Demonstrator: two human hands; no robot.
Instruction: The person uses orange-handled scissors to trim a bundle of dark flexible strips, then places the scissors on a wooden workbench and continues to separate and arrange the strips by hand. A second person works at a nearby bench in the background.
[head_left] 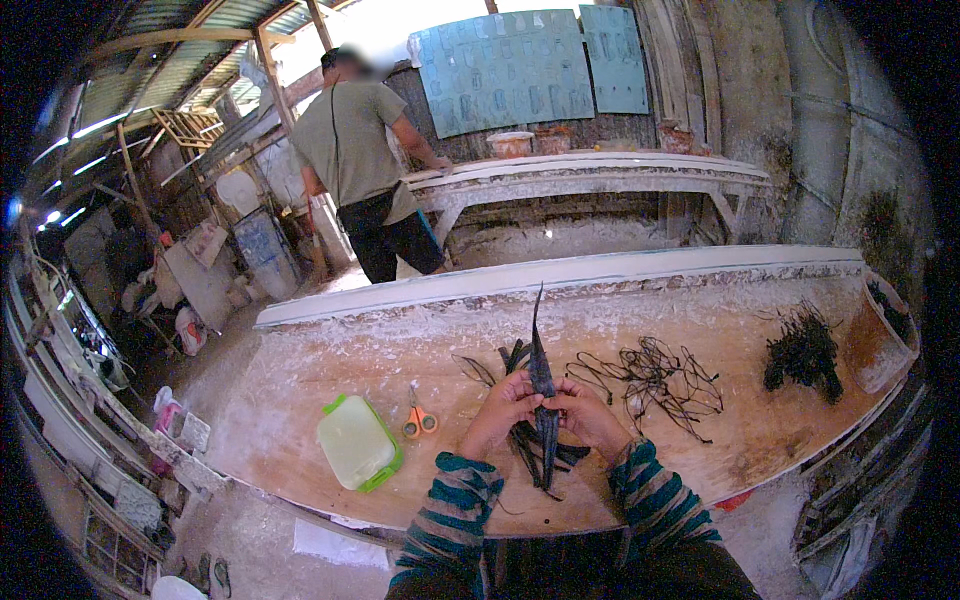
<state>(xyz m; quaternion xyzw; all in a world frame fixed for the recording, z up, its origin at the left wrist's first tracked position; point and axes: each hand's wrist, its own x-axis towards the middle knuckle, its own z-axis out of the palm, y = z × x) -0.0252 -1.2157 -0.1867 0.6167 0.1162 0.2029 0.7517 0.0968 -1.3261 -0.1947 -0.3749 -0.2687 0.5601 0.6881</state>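
Note:
Between my two hands a long, dark, leaf-like strip [544,430] stands lengthwise, its pointed tip rising away from me. My left hand [500,412] pinches its left edge, and my right hand [591,413] pinches the right edge at about the same height. Under my hands lies a loose pile of similar dark strips [524,452], partly hidden by my fingers. Just left of my left hand are orange-handled scissors [420,422]. Further left sits a lidded container [357,442] with a green rim. A tangle of thin black cord [660,385] spreads to the right of my right hand.
The wooden tabletop [300,385] carries a dark stringy bundle [803,352] and a tipped-looking bucket [876,345] at the right. A long white board [560,270] edges its far side. Beyond, a person [350,150] stands at a second bench [600,172] holding several pots.

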